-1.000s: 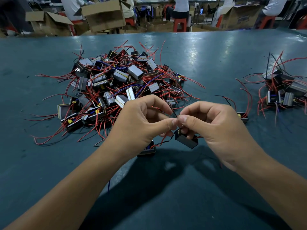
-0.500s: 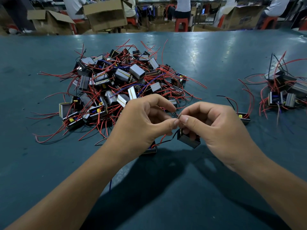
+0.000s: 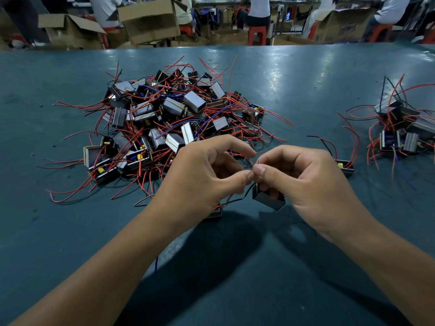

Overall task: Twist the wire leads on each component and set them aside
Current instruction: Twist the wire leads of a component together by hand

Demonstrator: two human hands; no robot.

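Note:
A small dark boxy component (image 3: 268,199) hangs under my right hand (image 3: 303,184), whose lower fingers curl round it. My left hand (image 3: 202,177) meets the right at the thumb tips, and both pinch the thin wire leads (image 3: 255,167) between thumb and forefinger. A black lead (image 3: 244,196) loops down from the component toward my left palm. A big heap of components with red wires (image 3: 169,118) lies just beyond my left hand. A smaller pile (image 3: 402,130) sits at the far right.
A single component (image 3: 344,166) lies on the green table (image 3: 294,74) just behind my right hand. Another component (image 3: 215,212) peeks out under my left hand. Cardboard boxes (image 3: 150,20), red stools and seated people line the far side beyond the table edge.
Both hands stay together at the leads. The left forefinger has lifted and straightened a little, and the held component has shifted slightly under my right hand.

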